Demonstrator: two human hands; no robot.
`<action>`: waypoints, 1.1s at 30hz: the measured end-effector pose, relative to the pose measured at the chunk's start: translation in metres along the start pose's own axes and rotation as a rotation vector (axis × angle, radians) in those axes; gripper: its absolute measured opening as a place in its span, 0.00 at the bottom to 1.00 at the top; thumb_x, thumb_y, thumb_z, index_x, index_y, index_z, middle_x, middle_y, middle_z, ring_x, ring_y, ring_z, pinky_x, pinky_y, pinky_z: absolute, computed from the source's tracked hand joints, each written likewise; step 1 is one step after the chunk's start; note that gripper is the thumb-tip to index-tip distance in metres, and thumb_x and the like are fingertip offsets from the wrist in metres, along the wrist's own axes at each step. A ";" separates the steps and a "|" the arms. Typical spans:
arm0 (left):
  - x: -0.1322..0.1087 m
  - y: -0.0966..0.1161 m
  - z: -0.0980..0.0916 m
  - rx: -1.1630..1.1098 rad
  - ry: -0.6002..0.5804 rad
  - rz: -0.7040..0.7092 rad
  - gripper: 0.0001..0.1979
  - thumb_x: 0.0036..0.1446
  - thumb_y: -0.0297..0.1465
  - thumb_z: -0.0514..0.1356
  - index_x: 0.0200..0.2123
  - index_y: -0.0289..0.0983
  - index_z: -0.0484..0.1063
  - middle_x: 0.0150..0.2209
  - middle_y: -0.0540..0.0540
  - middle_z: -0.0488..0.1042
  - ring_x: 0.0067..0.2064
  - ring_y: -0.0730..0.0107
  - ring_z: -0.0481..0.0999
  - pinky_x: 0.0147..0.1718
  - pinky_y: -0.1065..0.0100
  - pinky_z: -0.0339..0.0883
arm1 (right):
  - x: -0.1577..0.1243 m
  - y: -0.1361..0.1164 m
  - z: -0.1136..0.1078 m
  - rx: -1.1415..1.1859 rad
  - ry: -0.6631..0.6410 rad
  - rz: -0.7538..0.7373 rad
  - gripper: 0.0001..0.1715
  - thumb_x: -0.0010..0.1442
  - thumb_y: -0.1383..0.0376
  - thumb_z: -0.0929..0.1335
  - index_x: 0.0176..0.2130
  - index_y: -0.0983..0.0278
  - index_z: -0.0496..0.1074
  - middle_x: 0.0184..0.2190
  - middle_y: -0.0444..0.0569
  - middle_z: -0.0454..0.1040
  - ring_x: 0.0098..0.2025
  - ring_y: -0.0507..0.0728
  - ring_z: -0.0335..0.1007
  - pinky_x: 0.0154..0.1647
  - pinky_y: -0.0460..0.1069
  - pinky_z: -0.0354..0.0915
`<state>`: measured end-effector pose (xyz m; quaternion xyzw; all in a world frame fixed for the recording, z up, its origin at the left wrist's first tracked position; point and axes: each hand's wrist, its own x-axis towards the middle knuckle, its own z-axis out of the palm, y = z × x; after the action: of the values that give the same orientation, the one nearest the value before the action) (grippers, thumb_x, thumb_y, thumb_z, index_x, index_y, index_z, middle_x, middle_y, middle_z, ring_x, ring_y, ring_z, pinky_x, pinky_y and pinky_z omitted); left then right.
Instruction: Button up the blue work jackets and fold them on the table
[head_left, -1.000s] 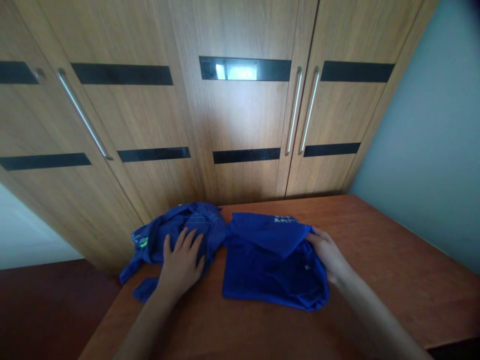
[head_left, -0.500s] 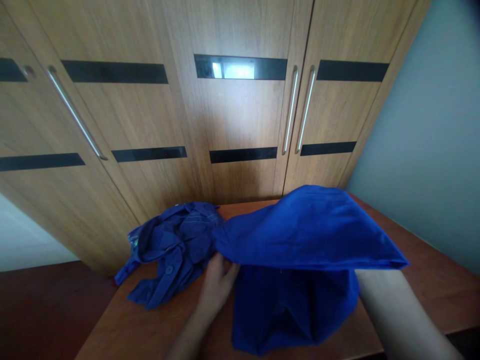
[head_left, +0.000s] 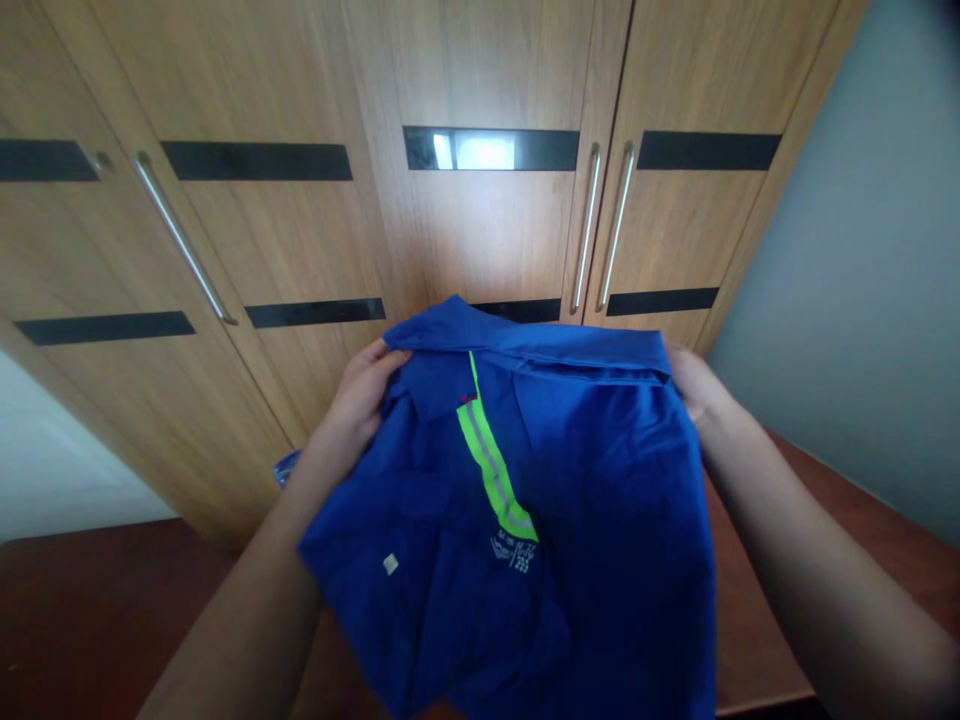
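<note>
A blue work jacket hangs stretched between my two hands, its folded top edge roughly level. A yellow-green reflective strip, white printing and a small pale square show on its front. My left hand is closed on the upper left corner, the thumb lying over the cloth. On the upper right corner my right hand grips the folded edge, its fingertips hidden behind the fabric. Only a small bit of a second, darker blue garment peeks out beside my left forearm; the rest is covered.
Behind the jacket stands a wooden wardrobe with black panels and long metal handles. A reddish-brown tabletop lies below. A grey-blue wall closes off the right side.
The blue jacket has been raised and spread out, showing its reflective strip and printing. My left hand has moved up and left, my right hand has come into view, and the darker garment is now mostly covered.
</note>
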<state>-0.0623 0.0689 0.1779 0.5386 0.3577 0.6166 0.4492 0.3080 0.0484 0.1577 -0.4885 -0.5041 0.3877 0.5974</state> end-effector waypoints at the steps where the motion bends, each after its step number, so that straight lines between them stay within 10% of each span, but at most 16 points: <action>1: 0.011 -0.011 -0.004 0.136 0.000 -0.018 0.18 0.47 0.31 0.64 0.44 0.35 0.72 0.37 0.45 0.79 0.37 0.66 0.78 0.41 0.64 0.72 | 0.009 0.006 0.001 -0.107 0.020 -0.012 0.10 0.53 0.63 0.65 0.34 0.64 0.73 0.26 0.48 0.77 0.30 0.56 0.75 0.34 0.49 0.71; 5: 0.019 -0.053 -0.018 0.752 0.026 -0.023 0.23 0.48 0.33 0.63 0.49 0.32 0.69 0.45 0.37 0.76 0.46 0.58 0.76 0.47 0.59 0.69 | 0.026 0.049 -0.006 -0.477 0.071 -0.026 0.15 0.51 0.66 0.65 0.41 0.64 0.73 0.33 0.49 0.79 0.38 0.57 0.75 0.40 0.49 0.69; 11: -0.074 -0.066 0.003 1.342 -0.283 0.124 0.17 0.58 0.38 0.55 0.48 0.37 0.71 0.47 0.40 0.74 0.47 0.57 0.75 0.48 0.60 0.67 | 0.006 0.122 -0.022 -0.818 -0.012 0.076 0.28 0.51 0.67 0.67 0.53 0.67 0.67 0.37 0.55 0.78 0.43 0.64 0.75 0.46 0.55 0.66; 16: -0.147 -0.052 -0.004 1.748 -0.242 -0.292 0.27 0.61 0.50 0.44 0.31 0.39 0.74 0.29 0.40 0.77 0.33 0.50 0.78 0.32 0.56 0.69 | -0.005 0.151 -0.031 -0.984 -0.098 0.029 0.37 0.53 0.66 0.66 0.62 0.65 0.57 0.53 0.59 0.70 0.55 0.64 0.67 0.55 0.56 0.61; 22: -0.180 -0.062 -0.049 1.401 -0.369 -0.368 0.23 0.59 0.47 0.49 0.37 0.39 0.77 0.30 0.41 0.78 0.36 0.53 0.78 0.37 0.59 0.70 | -0.010 0.137 -0.017 -1.373 -0.138 -0.407 0.49 0.52 0.66 0.67 0.67 0.64 0.43 0.68 0.60 0.44 0.68 0.67 0.40 0.62 0.61 0.50; 26: -0.182 -0.084 -0.038 1.162 -0.315 -0.415 0.23 0.60 0.48 0.49 0.44 0.38 0.74 0.38 0.43 0.80 0.42 0.54 0.78 0.45 0.59 0.70 | -0.010 0.123 0.009 -1.528 -0.288 -0.559 0.46 0.52 0.64 0.68 0.66 0.63 0.49 0.66 0.59 0.50 0.68 0.70 0.37 0.64 0.68 0.36; 29: -0.174 -0.097 -0.020 0.989 -0.279 -0.282 0.25 0.57 0.42 0.55 0.56 0.37 0.66 0.54 0.42 0.73 0.54 0.54 0.72 0.54 0.58 0.64 | -0.007 0.127 0.022 -1.602 -0.408 -0.380 0.35 0.55 0.66 0.65 0.61 0.66 0.59 0.55 0.63 0.68 0.63 0.70 0.53 0.63 0.70 0.32; 33: -0.153 -0.093 -0.006 0.812 -0.300 -0.034 0.25 0.58 0.31 0.51 0.60 0.38 0.63 0.58 0.45 0.70 0.58 0.59 0.68 0.59 0.58 0.60 | -0.001 0.139 0.016 -1.563 -0.483 -0.032 0.22 0.57 0.71 0.62 0.51 0.65 0.70 0.45 0.62 0.76 0.50 0.65 0.71 0.57 0.64 0.54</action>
<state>-0.0496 -0.0427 0.0385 0.7493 0.5108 0.3334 0.2578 0.2959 0.0812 0.0217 -0.6596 -0.7507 0.0103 -0.0354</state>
